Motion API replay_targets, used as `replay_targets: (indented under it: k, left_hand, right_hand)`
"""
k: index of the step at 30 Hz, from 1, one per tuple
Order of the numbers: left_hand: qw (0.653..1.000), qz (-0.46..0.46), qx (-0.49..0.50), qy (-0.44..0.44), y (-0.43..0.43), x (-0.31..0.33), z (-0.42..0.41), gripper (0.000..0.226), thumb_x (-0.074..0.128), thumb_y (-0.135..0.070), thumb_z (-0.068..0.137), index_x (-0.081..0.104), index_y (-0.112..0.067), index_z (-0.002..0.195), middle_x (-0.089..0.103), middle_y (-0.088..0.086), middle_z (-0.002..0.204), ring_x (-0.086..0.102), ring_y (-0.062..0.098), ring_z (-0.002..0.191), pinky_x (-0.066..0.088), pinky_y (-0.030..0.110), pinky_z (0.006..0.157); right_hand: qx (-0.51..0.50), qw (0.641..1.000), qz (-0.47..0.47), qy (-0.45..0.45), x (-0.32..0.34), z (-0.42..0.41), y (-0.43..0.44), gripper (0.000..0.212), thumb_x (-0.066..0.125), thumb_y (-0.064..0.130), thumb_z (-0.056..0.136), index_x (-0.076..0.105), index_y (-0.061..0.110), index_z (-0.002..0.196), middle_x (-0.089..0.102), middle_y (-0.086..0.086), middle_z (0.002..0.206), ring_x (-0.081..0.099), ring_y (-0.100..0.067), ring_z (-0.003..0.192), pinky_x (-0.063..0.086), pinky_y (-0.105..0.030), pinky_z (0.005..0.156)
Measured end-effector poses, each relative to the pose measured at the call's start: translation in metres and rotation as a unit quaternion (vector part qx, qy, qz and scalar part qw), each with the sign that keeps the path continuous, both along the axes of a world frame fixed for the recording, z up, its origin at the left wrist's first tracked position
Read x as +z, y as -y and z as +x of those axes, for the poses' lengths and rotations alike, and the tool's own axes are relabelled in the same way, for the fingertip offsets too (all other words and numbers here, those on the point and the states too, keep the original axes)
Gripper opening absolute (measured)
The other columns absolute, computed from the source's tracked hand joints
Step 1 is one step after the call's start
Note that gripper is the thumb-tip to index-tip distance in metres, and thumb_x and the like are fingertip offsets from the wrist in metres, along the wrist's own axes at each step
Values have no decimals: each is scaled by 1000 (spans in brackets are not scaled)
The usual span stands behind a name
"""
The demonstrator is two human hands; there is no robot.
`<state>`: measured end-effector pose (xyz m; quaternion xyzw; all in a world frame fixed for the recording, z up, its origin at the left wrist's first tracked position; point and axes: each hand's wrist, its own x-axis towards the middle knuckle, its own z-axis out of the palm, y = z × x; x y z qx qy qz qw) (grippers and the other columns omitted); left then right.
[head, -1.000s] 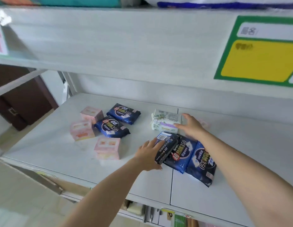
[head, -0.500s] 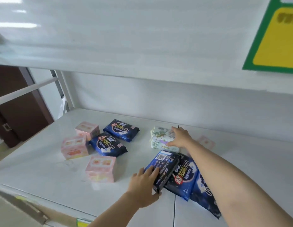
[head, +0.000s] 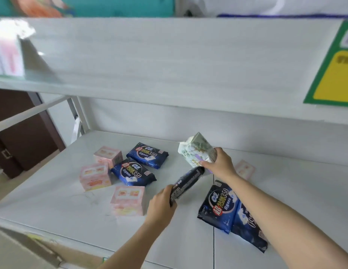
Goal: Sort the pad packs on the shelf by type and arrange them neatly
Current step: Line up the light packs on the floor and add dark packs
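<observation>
My left hand (head: 163,206) grips a dark blue pad pack (head: 188,182) by its near end and holds it tilted above the white shelf (head: 52,200). My right hand (head: 220,164) holds a white-green floral pack (head: 196,149) lifted off the shelf. Two dark blue packs (head: 137,171) lie flat at centre left, and two more dark blue packs (head: 219,206) lie overlapping under my right forearm. Three pink packs (head: 128,200) stand on the left. Another pink pack (head: 245,169) lies behind my right wrist, partly hidden.
The upper shelf board (head: 169,61) hangs low over the workspace, with a green and yellow label (head: 336,74) at its right. A shelf post (head: 78,117) stands at the back left. A dark brown door (head: 23,136) is beyond the left side.
My right hand lifted the white-green pack off the shelf. My left hand raised the dark blue pack off the pile and tilted it up.
</observation>
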<state>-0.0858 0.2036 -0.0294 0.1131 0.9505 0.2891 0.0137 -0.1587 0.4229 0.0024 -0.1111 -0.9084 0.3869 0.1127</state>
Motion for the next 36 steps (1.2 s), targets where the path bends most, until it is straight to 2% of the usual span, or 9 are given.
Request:
replay_targets:
  k: [6, 9, 13, 17, 19, 22, 27, 33, 36]
  left_hand:
    - [983, 170, 52, 45, 37, 32, 17, 25, 52, -15, 89, 51, -14, 115, 63, 5, 96, 57, 24, 83, 44, 29, 67]
    - [936, 326, 64, 113, 57, 49, 29, 19, 56, -11, 88, 53, -16, 106, 63, 2, 92, 59, 25, 88, 53, 39, 78]
    - [863, 467, 45, 186, 78, 73, 52, 30, 53, -1, 90, 48, -10, 119, 62, 12, 103, 61, 21, 85, 57, 26, 63]
    - [832, 516, 0, 204, 95, 91, 80, 30, 50, 2, 90, 52, -10, 118, 63, 11, 100, 60, 20, 81, 54, 24, 58]
    - [817, 535, -10, 214, 101, 97, 94, 27, 49, 3, 90, 54, -11, 113, 64, 6, 95, 61, 19, 82, 54, 23, 56]
    - [810, 542, -20, 225, 111, 103, 115, 25, 49, 3, 90, 55, -10, 112, 64, 8, 96, 60, 23, 85, 55, 23, 56]
    - [800, 556, -21, 224, 129, 108, 148, 28, 49, 0, 90, 56, -8, 116, 63, 12, 99, 60, 23, 84, 54, 23, 55]
    - [808, 547, -33, 214, 159, 118, 207, 18, 47, -3, 92, 61, -13, 96, 65, 10, 90, 61, 22, 76, 53, 24, 57]
    - [809, 549, -18, 207, 179, 120, 241, 15, 48, -7, 92, 60, -12, 100, 66, 8, 89, 63, 19, 75, 52, 22, 56]
  right_hand:
    - [-34, 991, -131, -2, 37, 49, 11, 54, 74, 36, 73, 48, 14, 114, 58, 1, 107, 58, -19, 98, 48, -30, 77]
    - [-49, 973, -223, 17, 48, 88, 21, 47, 73, 36, 74, 49, 17, 110, 62, -1, 109, 63, -21, 97, 53, -37, 82]
    - [-44, 917, -396, 19, 61, 151, 48, 34, 67, 20, 82, 56, 9, 112, 68, -7, 109, 67, -22, 93, 55, -38, 78]
    - [-62, 837, -544, 27, 69, 210, 77, 30, 58, 16, 87, 53, 15, 117, 67, -7, 103, 65, -21, 90, 56, -35, 63]
    - [-75, 813, -577, 32, 69, 238, 88, 37, 59, 19, 83, 51, 17, 119, 65, -9, 108, 63, -25, 94, 52, -36, 66]
    - [-78, 804, -589, 37, 69, 275, 104, 54, 68, 24, 71, 51, 18, 121, 64, -12, 114, 61, -28, 102, 53, -40, 70]
    - [-67, 790, -609, 27, 84, 324, 129, 34, 65, 22, 74, 56, 19, 107, 66, -8, 101, 61, -25, 94, 53, -36, 64]
    - [-34, 780, -625, 10, 90, 388, 168, 44, 68, 25, 67, 55, 17, 108, 74, -3, 84, 62, -23, 90, 50, -36, 66]
    - [-19, 750, -661, -6, 89, 419, 191, 64, 77, 30, 57, 52, 17, 115, 72, -7, 91, 64, -27, 90, 55, -37, 61]
